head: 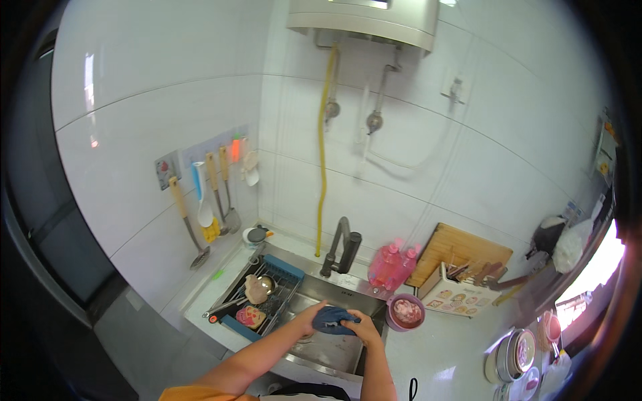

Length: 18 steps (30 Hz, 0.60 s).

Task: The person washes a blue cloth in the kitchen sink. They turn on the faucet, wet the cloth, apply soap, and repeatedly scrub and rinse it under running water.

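Both of my hands grip a bunched dark blue cloth (332, 319) above the stainless steel sink (328, 355). My left hand (310, 321) has its left end, and my right hand (365, 329) pinches the opposite end. Part of the basin is hidden beneath the cloth and my forearms. Behind the cloth stands a dark grey faucet (346, 250). To the left, a drying rack (285, 289) spans the sink, bearing a pale sponge-like item (256, 289), a shiny metal ladle (268, 283) and a pink-and-yellow sponge (250, 317).
Right of the sink are a pink-purple bucket (405, 326) with pale contents, pink pump bottles (392, 265), a knife holder (454, 295) and a wooden cutting board (451, 245). Stacked pots (511, 356) stand farther right. Cooking utensils (213, 195) hang on the left wall.
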Motion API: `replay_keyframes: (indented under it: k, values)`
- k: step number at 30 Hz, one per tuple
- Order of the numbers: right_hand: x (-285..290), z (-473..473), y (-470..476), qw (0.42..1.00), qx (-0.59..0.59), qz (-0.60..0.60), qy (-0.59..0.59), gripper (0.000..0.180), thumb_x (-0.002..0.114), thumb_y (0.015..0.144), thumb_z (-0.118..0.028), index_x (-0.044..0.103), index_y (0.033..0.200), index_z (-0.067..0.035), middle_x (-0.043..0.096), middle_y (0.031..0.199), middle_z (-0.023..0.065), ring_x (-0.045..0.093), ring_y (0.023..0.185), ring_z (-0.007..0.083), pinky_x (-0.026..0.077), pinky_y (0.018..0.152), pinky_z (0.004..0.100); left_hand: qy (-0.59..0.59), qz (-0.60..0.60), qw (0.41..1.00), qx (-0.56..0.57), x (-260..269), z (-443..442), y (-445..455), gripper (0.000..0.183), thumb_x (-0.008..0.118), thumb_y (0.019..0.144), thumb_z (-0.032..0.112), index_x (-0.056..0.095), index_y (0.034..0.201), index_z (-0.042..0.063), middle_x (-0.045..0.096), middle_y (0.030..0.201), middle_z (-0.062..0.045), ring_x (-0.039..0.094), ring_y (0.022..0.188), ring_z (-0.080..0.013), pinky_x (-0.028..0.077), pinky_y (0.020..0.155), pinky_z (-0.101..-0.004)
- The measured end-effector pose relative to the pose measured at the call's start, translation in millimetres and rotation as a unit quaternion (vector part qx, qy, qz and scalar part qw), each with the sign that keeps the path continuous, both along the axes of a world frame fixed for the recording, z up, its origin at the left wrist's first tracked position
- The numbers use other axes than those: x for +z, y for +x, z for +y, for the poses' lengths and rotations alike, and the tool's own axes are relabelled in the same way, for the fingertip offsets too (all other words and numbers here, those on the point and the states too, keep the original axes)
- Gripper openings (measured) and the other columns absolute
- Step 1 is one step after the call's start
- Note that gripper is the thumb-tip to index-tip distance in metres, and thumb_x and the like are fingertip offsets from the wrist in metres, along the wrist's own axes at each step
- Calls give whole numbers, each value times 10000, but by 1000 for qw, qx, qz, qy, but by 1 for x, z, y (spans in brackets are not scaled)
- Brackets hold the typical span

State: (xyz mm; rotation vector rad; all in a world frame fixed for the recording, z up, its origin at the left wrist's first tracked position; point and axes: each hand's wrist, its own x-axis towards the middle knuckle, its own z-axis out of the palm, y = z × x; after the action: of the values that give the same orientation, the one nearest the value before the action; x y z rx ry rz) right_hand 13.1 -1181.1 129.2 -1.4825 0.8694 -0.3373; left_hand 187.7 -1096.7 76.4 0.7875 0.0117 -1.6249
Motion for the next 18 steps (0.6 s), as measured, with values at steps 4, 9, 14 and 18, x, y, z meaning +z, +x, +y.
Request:
replay_keyframes:
  k: [4, 9, 14, 18]
  values:
    - [-10, 9, 15, 972, -50, -55, -223, 372, 713, 588, -70, 585, 936, -38, 624, 822, 67, 577, 762, 125, 465, 688, 263, 66, 12, 997, 38, -30, 13, 4, 370, 520, 846, 437, 599, 989, 105, 629, 973, -88, 603, 916, -232, 459, 833, -433]
    - [-22, 14, 24, 954, -177, -31, -240, 356, 697, 608, -111, 532, 917, -44, 590, 850, 113, 583, 795, 231, 460, 730, 318, 9, 65, 997, 38, -14, 29, -28, 380, 556, 837, 422, 559, 1052, 107, 600, 996, -77, 557, 976, -237, 396, 917, -461]
    - [-72, 3, 23, 929, -262, -61, -253, 355, 674, 611, -89, 483, 907, -41, 526, 889, 110, 527, 827, 211, 432, 733, 305, -15, 77, 995, 67, -9, 23, -43, 321, 592, 829, 361, 551, 1053, 135, 594, 931, -49, 543, 963, -227, 390, 896, -474]
    - [-67, 7, 15, 924, -240, -19, -297, 388, 678, 598, -78, 484, 932, -45, 525, 928, 119, 522, 867, 214, 427, 752, 306, 0, -43, 992, 115, -26, 23, -33, 280, 636, 810, 226, 549, 1056, 124, 593, 920, -43, 560, 845, -218, 451, 763, -416]
